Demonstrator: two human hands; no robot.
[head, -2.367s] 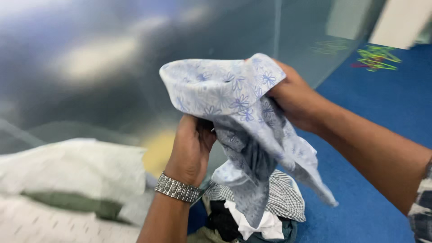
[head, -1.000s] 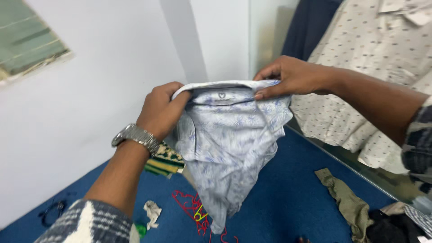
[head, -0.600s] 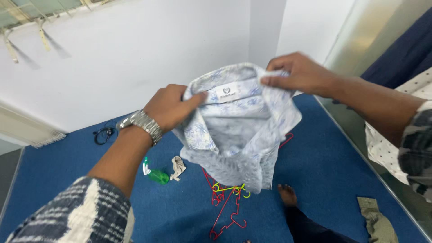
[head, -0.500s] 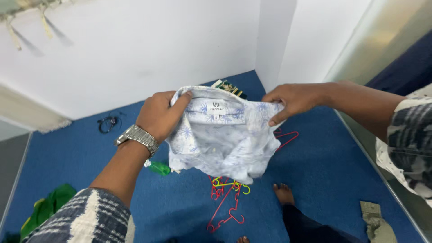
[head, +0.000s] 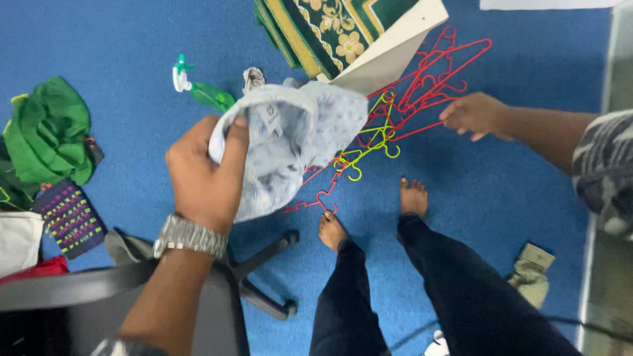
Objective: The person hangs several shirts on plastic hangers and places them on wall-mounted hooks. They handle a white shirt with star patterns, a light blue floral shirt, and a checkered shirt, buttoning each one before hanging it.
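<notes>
My left hand (head: 204, 175), with a metal watch on the wrist, grips a pale blue patterned shirt (head: 290, 142) by its collar, and the cloth hangs bunched over the blue carpet. My right hand (head: 476, 115) has let go of the shirt and reaches down to the right, fingers curled right at the edge of a heap of red plastic hangers (head: 435, 79). Whether it touches them I cannot tell. A few yellow hangers (head: 369, 142) lie tangled among the red ones. My bare feet (head: 372, 211) stand just below the heap.
A green spray bottle (head: 201, 89) lies on the carpet at upper left. Green cloth (head: 46, 132) and a dark patterned piece (head: 69, 217) sit at the left. A green and gold rug (head: 330, 29) lies at the top. An office chair base (head: 264, 277) stands beside my legs.
My right hand has released the shirt and dropped toward the hangers. The shirt now hangs from my left hand alone. My view has tilted down to the floor.
</notes>
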